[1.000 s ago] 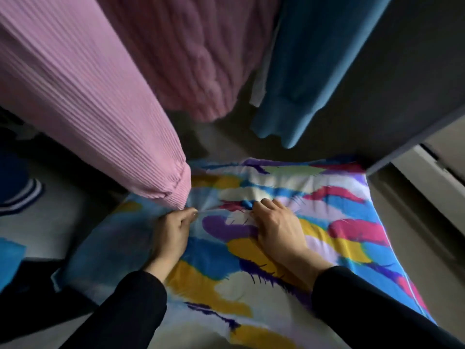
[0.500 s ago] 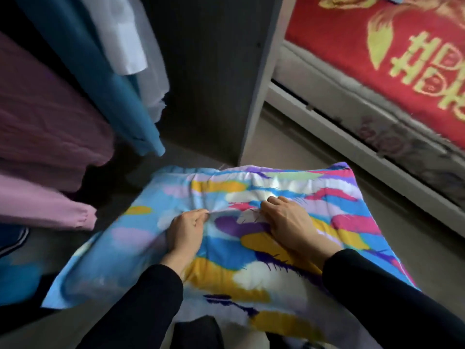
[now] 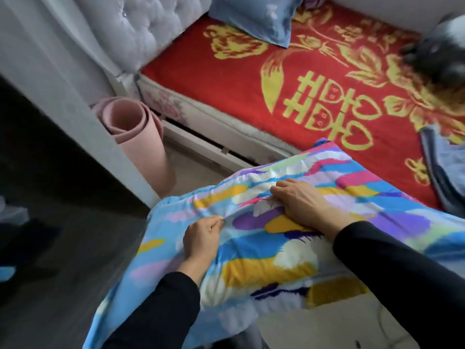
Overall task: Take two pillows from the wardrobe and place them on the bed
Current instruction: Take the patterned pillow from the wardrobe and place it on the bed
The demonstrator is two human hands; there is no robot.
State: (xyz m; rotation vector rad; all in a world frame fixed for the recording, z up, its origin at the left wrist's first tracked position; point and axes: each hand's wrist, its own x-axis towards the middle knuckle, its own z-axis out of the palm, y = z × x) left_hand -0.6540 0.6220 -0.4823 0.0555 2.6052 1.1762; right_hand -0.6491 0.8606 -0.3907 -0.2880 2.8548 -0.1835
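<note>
I hold a multicoloured pillow (image 3: 264, 248) with blue, yellow, purple and pink brush strokes in front of me, above the floor beside the bed. My left hand (image 3: 201, 238) pinches the fabric near its middle. My right hand (image 3: 299, 200) grips a fold of the cover just to the right. The bed (image 3: 239, 79) with its red and gold cover lies ahead and to the right. The pillow's far right corner overlaps the bed's near edge. A light blue pillow (image 3: 259, 16) rests at the head of the bed.
A rolled pink mat (image 3: 141, 137) stands between the wardrobe's side panel (image 3: 75, 102) and the bed. The dark wardrobe interior is at the left. A grey-blue garment (image 3: 442, 167) lies at the bed's right edge, and a blurred dark object (image 3: 437, 49) sits at the far right.
The view has swung right from the wardrobe's hanging clothes to the bed. The pillow has come out of the wardrobe with both hands still gripping it.
</note>
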